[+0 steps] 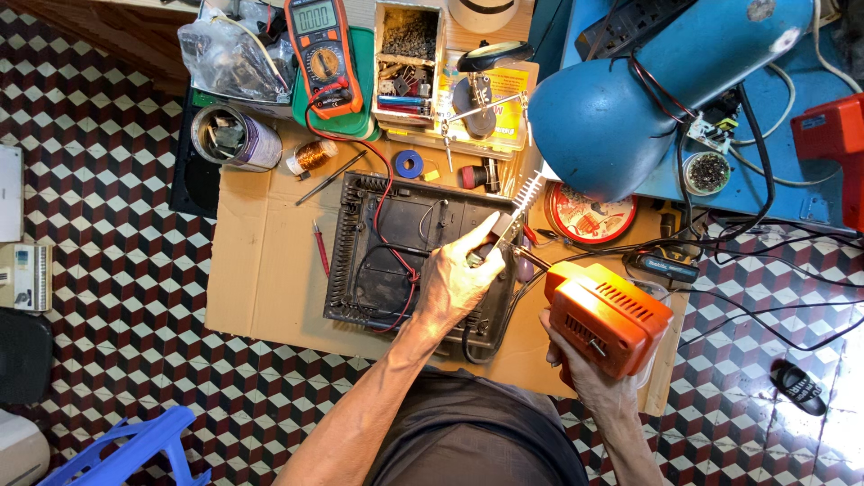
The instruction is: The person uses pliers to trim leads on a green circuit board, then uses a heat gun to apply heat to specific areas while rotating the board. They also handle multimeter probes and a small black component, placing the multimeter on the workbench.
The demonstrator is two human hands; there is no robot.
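My left hand [457,281] pinches a thin strand of solder wire [500,236] over the right edge of an open black plastic device case [396,252] that lies on a sheet of cardboard [261,261]. My right hand [585,367] grips an orange soldering gun [605,315] from below; its tip points left toward the case's right edge, close to the left fingers. Red and black wires [387,193] run across the inside of the case.
An orange multimeter [324,56] stands at the back on a green tray. A blue desk lamp [630,99] hangs over the right. A metal tin [236,137], a copper wire spool [312,155], a parts box [407,58] and a round red tin [589,216] surround the case. Patterned floor tiles lie around.
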